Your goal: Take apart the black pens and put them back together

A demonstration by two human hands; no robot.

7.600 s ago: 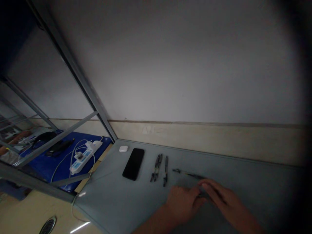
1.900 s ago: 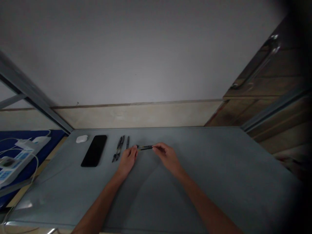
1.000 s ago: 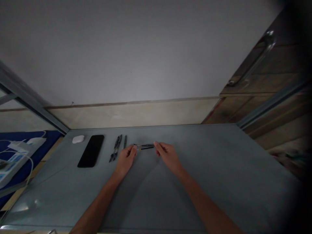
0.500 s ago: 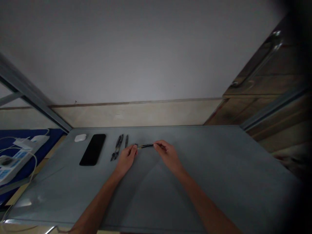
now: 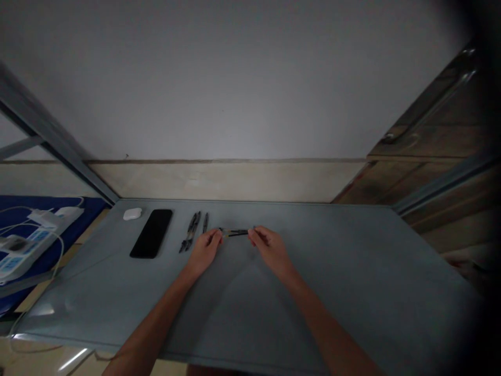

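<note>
Between my two hands, over the grey table, are thin dark pen-like pieces, lying roughly side to side. My left hand pinches their left end, which looks partly clear. The right end is held in the closed fingertips of my right hand. Just left of my left hand, two dark pens lie side by side on the table. A shorter dark pen rests beside them, close to my left fingers.
On the left of the grey table lie a black phone and a small white case. A white power strip with cables sits beyond the left edge. A wall stands behind, with metal posts at both sides.
The view has shifted slightly. Two separate dark lengths now show more distinctly between my hands, which keep their grip.
</note>
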